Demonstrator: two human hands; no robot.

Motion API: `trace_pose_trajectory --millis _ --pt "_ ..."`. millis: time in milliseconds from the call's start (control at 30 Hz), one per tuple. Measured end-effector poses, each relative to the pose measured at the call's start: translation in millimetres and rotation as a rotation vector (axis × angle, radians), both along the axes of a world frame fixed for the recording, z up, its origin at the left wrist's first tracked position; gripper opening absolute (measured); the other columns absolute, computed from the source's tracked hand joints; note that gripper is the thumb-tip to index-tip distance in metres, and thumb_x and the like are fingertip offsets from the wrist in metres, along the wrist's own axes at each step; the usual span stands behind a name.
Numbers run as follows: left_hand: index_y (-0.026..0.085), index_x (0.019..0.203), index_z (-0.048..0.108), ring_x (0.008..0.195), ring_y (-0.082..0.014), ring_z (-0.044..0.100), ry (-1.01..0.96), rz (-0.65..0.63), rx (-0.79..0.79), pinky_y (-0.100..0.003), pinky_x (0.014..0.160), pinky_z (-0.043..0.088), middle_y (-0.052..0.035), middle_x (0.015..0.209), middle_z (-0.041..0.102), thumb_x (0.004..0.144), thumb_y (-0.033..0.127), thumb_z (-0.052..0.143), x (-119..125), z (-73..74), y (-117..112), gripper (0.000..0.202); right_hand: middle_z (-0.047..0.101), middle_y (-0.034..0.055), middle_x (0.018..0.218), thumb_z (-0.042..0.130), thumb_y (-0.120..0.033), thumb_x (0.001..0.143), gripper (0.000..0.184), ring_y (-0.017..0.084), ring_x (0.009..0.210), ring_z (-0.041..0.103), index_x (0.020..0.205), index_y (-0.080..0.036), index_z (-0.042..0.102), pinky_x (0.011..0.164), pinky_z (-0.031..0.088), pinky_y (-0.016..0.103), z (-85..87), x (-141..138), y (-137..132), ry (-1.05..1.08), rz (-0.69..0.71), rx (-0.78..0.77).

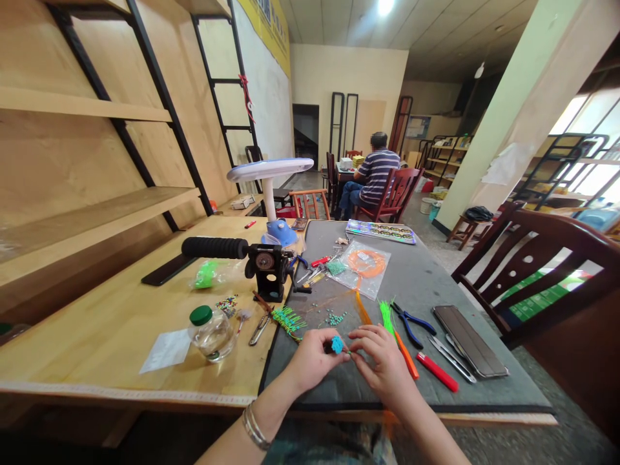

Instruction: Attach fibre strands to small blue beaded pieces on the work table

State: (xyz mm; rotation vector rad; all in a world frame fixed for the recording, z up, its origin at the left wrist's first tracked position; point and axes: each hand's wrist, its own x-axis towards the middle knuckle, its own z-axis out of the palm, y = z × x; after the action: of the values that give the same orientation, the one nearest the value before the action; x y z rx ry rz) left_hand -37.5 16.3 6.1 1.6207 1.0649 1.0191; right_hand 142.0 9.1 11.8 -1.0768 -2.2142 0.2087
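While I watch from afar, left hand [314, 361] and right hand [382, 365] hold blue beaded flower [337, 344], fingers [361, 336] clamped on it above grey mat [504, 394]; firm, close pinch suits. Nearby: blue-handled pliers [411, 325], green wire strands [387, 318].

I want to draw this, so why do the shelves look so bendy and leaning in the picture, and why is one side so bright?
In the head view, the wide lens makes the wooden shelves lean sharply; in the same view, the windows glare almost white, while the left hand, right hand and small blue piece look fairly sharp.
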Motion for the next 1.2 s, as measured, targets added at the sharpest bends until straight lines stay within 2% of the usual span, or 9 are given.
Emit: trace_pose_trajectory --millis 200,400,500,667,867,933,1033,1200 --pt "0.014 0.060 0.056 0.059 -0.0109 0.043 0.059 0.006 0.045 -0.021 0.056 0.033 0.0031 0.057 0.051 0.072 0.026 0.068 -0.8 4.1 -4.4 0.021 0.070 0.0031 0.100 0.058 -0.018 0.077 0.009 0.024 0.101 0.059 0.079 -0.025 0.062 0.097 0.037 0.051 0.7 -2.5 -1.8 0.009 -0.016 -0.044" --pt "0.015 0.061 0.055 0.060 -0.0118 0.043 0.033 0.008 0.043 -0.022 0.058 0.034 0.0021 0.059 0.051 0.074 0.029 0.066 -0.3 1.5 -3.9 0.022 0.070 0.0049 0.103 0.057 -0.021 0.081 0.012 0.023 0.100 0.060 0.089 -0.026 0.064 0.091 0.045 0.045 0.6 1.0 -0.2 0.067 0.017 -0.068" --pt "0.015 0.057 0.054 0.058 -0.0118 0.042 0.032 0.021 0.018 -0.022 0.057 0.033 0.0024 0.056 0.050 0.071 0.032 0.068 -0.4 -0.4 -3.7 0.026 0.069 0.0060 0.104 0.057 -0.024 0.083 0.009 0.024 0.100 0.060 0.087 -0.026 0.065 0.089 0.046 0.044 1.1 1.9 0.1 0.070 0.034 -0.074" --pt "0.015 0.055 0.053 0.057 -0.0112 0.041 0.056 0.017 0.021 -0.022 0.056 0.032 0.0034 0.055 0.048 0.071 0.029 0.068 0.3 -0.3 -5.5 0.025 0.070 0.0050 0.104 0.057 -0.021 0.081 0.008 0.024 0.101 0.059 0.082 -0.025 0.064 0.093 0.042 0.047 1.6 0.5 -0.5 0.035 0.030 -0.064" --pt "0.016 0.063 0.055 0.060 -0.0117 0.046 0.046 0.043 0.048 -0.021 0.059 0.035 0.0030 0.060 0.051 0.069 0.014 0.061 0.7 -0.2 -8.0 0.008 0.069 0.0038 0.103 0.057 -0.017 0.076 0.010 0.023 0.101 0.059 0.080 -0.025 0.061 0.098 0.036 0.051 2.5 -0.3 -1.8 0.020 0.011 -0.071" --pt "0.015 0.068 0.058 0.061 -0.0119 0.047 0.033 0.033 0.041 -0.021 0.059 0.036 0.0022 0.063 0.054 0.070 0.017 0.062 0.8 -0.1 -8.4 0.005 0.069 0.0041 0.103 0.057 -0.017 0.076 0.010 0.023 0.101 0.059 0.081 -0.025 0.061 0.098 0.036 0.050 3.0 -0.8 -1.9 0.022 0.016 -0.063" --pt "0.015 0.062 0.057 0.059 -0.0116 0.046 0.043 0.030 0.055 -0.021 0.057 0.035 0.0020 0.059 0.053 0.072 0.023 0.063 0.9 -0.2 -9.0 0.014 0.069 0.0045 0.102 0.056 -0.017 0.076 0.011 0.023 0.101 0.059 0.081 -0.025 0.061 0.098 0.036 0.050 2.9 -2.0 -1.8 0.019 0.026 -0.056" --pt "0.015 0.062 0.061 0.058 -0.0124 0.048 0.136 0.082 0.086 -0.022 0.056 0.036 0.0014 0.058 0.056 0.074 0.022 0.061 -10.4 1.6 -15.1 0.013 0.068 0.0038 0.105 0.056 -0.014 0.073 0.013 0.024 0.104 0.057 0.080 -0.025 0.059 0.101 0.032 0.054 -0.4 -4.4 -0.2 -0.034 0.054 -0.082"
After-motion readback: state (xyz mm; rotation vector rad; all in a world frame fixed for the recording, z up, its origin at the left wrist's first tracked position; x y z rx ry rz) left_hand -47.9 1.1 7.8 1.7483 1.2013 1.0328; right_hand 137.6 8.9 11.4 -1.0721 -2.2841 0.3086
